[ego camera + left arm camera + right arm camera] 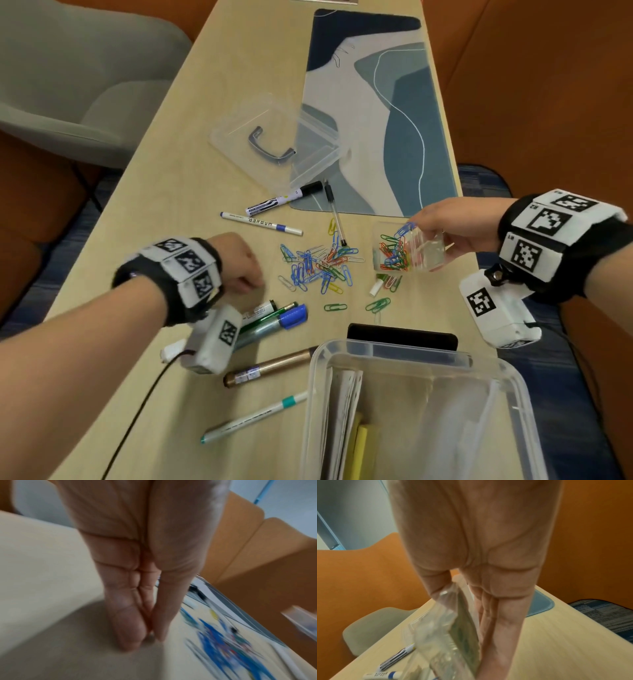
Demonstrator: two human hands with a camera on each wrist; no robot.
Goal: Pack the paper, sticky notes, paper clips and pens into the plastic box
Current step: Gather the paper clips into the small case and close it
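Right hand (445, 226) grips a small clear plastic tub (407, 251) of multicoloured paper clips (394, 253); left hand (239, 263) pinches its fingertips (132, 641) together on the table.

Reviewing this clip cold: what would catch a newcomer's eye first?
The scatter of coloured paper clips mid-table, between the two hands. The right hand holds a small clear container, tilted and partly filled with clips, beside that scatter; the left hand pinches something small at the tabletop. Nearest the camera, the plastic box already holds paper and yellow sticky notes.
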